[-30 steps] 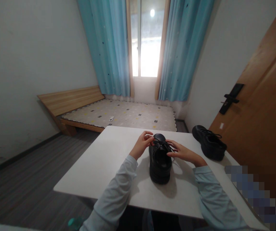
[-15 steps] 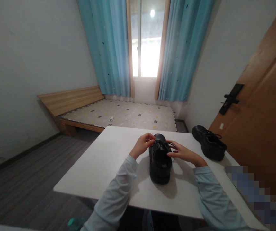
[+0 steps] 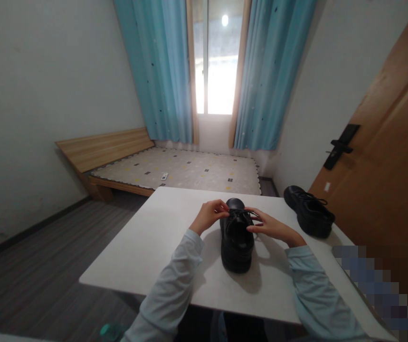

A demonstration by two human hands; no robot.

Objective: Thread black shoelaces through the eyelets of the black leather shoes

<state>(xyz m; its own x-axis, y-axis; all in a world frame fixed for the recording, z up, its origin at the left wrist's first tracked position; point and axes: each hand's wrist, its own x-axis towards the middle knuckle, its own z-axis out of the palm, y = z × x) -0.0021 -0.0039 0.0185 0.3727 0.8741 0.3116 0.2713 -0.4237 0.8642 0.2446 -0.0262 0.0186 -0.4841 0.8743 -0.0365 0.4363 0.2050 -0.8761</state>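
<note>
A black lace-up shoe (image 3: 237, 254) stands upright on the white table (image 3: 147, 247), its heel towards me and its toe pointing away. At its left side my left hand (image 3: 211, 213) pinches the lace near the knot, fingers closed. My right hand (image 3: 266, 224) is on the right side of the shoe, with thumb and fingertips closed about the lace there. The bow at the shoe's throat is small and partly covered by my fingers. The matching black shoe (image 3: 314, 216) rests at the table's right edge, laces on top.
Beyond the table is a bed with a patterned mattress (image 3: 204, 166), with a small white object (image 3: 164, 176) lying on it. A wooden door (image 3: 378, 156) with a black handle is close on the right. Blue curtains (image 3: 164, 71) flank the window. A green item (image 3: 111, 331) lies low at the left.
My left hand has shifted very slightly down along the lace. The right hand and both shoes have stayed in place.
</note>
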